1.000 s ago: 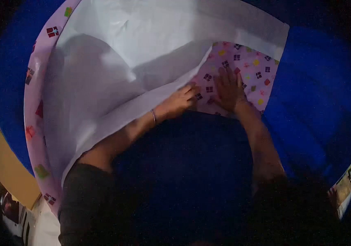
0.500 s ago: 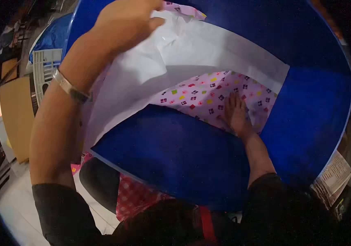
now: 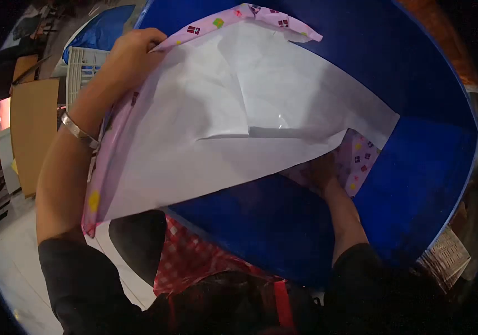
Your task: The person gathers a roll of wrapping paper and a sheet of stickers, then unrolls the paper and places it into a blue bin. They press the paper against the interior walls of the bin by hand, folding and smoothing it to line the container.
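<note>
A large sheet of wrapping paper (image 3: 183,106), white on the back and pink with small coloured prints on the front, lies folded over on a round blue surface (image 3: 417,162). My left hand (image 3: 138,53) has its fingers curled around the sheet's upper left edge, where a pink strip shows. Lower right, my right hand (image 3: 324,170) rests on the pink printed side, partly under the white flap. Shadow and the flap hide its fingers. A bracelet (image 3: 79,131) circles my left wrist.
Red checked cloth (image 3: 189,259) and a dark rounded thing (image 3: 138,243) sit below the blue surface's near edge. To the left stand a brown board (image 3: 35,134) and a white slatted rack (image 3: 83,72). A printed paper bundle (image 3: 445,257) lies at lower right.
My left hand has moved down and left with the sheet's edge. The white flap has swung towards me, covering more of the printed side and my right hand's fingers.
</note>
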`<state>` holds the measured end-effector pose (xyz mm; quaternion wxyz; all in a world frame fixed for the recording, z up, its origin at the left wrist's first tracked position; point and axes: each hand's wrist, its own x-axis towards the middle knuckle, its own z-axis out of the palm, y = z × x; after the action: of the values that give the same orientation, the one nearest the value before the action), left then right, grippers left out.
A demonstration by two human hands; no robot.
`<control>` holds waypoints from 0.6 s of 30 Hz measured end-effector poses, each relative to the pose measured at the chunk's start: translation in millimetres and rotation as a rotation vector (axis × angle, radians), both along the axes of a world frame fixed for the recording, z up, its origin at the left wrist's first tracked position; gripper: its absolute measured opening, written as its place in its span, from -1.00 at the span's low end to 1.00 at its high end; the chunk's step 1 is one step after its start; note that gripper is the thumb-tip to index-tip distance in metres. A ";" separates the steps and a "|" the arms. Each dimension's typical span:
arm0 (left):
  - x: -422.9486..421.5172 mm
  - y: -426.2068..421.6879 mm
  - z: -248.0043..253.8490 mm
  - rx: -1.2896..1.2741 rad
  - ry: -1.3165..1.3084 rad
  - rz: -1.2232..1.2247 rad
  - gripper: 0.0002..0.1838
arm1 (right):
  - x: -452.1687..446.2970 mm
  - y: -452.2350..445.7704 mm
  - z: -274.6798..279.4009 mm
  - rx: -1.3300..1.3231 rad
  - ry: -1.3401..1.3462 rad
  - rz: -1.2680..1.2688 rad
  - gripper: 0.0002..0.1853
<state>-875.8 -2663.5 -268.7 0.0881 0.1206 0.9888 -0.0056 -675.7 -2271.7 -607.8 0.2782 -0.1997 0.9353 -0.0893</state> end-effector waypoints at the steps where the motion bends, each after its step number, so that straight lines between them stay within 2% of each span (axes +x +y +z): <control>1: -4.6 -3.7 7.3 0.172 -0.185 0.154 -0.72 | 4.3 2.0 -11.7 0.001 0.010 -0.002 -0.27; 2: -4.2 -6.6 15.7 0.378 -0.386 0.455 -0.68 | 9.6 2.8 -23.5 -0.093 0.074 -0.016 -0.28; 3: 1.1 -3.9 22.0 0.379 -0.378 0.452 -0.68 | 13.8 4.8 -25.0 -0.142 0.110 -0.024 -0.29; 5: 13.1 3.9 31.2 0.835 -0.517 0.630 -0.75 | 24.4 10.0 -25.4 -0.142 0.180 0.047 -0.30; 7: 16.6 -1.9 31.6 0.791 -0.483 0.644 -0.75 | 16.3 7.9 -11.2 -0.095 0.226 0.121 -0.30; 8: 16.4 -7.2 31.4 0.747 -0.456 0.657 -0.75 | 8.8 4.5 -0.4 -0.004 0.093 0.143 -0.23; 9: 9.2 -6.6 35.4 0.419 -0.417 0.550 -0.75 | 1.0 1.4 7.3 0.084 -0.039 0.162 -0.15; 10: 6.0 -8.6 38.3 0.424 -0.402 0.540 -0.75 | -1.4 -1.3 8.8 0.087 -0.022 0.156 -0.15; 12: 1.6 -5.0 47.3 -0.230 -0.280 0.118 -0.75 | 2.3 -2.1 12.1 0.146 -0.034 0.081 -0.08; 13: 5.5 7.1 49.7 -0.339 -0.231 0.055 -0.76 | 5.3 -0.8 10.3 0.146 -0.021 0.080 -0.08; 14: 1.9 15.7 48.7 -0.337 -0.216 0.056 -0.76 | 7.9 0.3 6.4 0.201 0.076 0.141 -0.11; 16: -8.3 30.6 44.1 -0.596 -0.075 -0.284 -0.77 | 4.1 -2.0 12.7 0.263 0.183 0.197 -0.13; 18: -31.3 58.8 35.2 -0.589 -0.038 -0.423 -0.74 | 0.3 -7.9 25.3 0.197 0.012 0.145 -0.08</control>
<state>-907.1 -2604.7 -233.5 0.1344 0.2919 0.8962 -0.3059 -675.3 -2279.5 -582.5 0.2967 -0.2390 0.9243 0.0247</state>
